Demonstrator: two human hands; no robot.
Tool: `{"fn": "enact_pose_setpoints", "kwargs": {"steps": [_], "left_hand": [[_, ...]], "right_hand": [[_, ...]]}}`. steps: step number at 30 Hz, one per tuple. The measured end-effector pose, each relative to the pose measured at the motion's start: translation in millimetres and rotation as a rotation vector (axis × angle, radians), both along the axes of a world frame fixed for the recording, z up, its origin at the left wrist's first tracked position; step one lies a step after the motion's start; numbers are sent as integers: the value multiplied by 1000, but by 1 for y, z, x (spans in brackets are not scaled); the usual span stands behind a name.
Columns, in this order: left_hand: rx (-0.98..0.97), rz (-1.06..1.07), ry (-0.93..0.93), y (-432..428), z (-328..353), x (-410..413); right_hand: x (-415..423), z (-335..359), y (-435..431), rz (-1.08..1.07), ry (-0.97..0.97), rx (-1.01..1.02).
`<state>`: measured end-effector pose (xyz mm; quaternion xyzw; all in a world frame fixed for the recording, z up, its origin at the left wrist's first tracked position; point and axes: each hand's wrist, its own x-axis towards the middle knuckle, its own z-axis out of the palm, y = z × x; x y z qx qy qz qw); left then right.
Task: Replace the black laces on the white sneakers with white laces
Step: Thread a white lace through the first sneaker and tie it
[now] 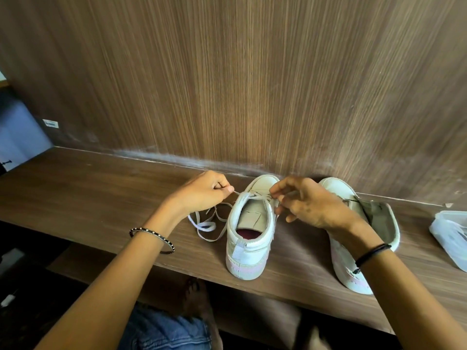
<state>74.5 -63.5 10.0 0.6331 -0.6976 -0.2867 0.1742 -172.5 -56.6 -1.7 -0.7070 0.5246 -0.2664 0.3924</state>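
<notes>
A white sneaker (249, 248) is seen standing upright near the middle of a brown wooden tabletop (88, 198), heel toward the viewer. A white lace (206, 226) is threaded across its upper eyelets, and no black lace is seen on it. One strand is pinched taut between the curled fingers (228, 189) of the left hand (202, 193), just left of the shoe. The slack is coiled on the tabletop below that hand. The other strand is gripped at the eyelets by the right hand (310, 205). This shoe's relacing is judged nearly finished, with tightening or tying left. A second sneaker (381, 221) is tipped on its side to the right. It appears unlaced, so its white lace is probably still to be fitted. A clear plastic packet (449, 233) is seen at the far right edge.
</notes>
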Motion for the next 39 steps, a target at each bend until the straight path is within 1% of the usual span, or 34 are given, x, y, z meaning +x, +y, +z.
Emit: {"fn": "enact_pose_setpoints", "kwargs": {"steps": [3,5,7,9,11,14,17,19,20,24,27,29,32,36,39], "left_hand": [[42,-33,-5,1,-4,1],[78,-90,49,4,-1,3],[102,-172,104,7,2,3],[81,-224,122,8,2,3],[-3,-215,98,3,-2,5],[-161,-204,7,-1,-7,5],[-340,-227,-88,1,-6,1],[-433,-243,-162,0,-4,-1],[-449,-252,-181,-1,-5,0],[-414,-285,-179,1,-7,0],[-345,-285,-60,3,-8,1],[-298,-279,36,4,-8,0],[-256,-255,113,1,-10,0],[-252,-235,136,-1,-12,-1],[-211,-245,107,-3,-15,-5]], "right_hand": [[1,1,1,13,57,-42],[3,2,1,16,72,-72],[5,5,3,21,61,-96],[11,8,7,18,32,-98],[16,12,11,8,34,-97],[22,16,16,25,68,-91],[28,16,21,22,102,-132],[32,14,21,-10,172,-182],[36,12,21,-31,219,-206],[46,7,22,-138,362,-317],[49,6,23,-176,418,-382],[50,4,22,-183,417,-403],[50,2,22,-164,398,-438],[51,0,22,-128,429,-508],[48,-3,19,-107,384,-479]]}}
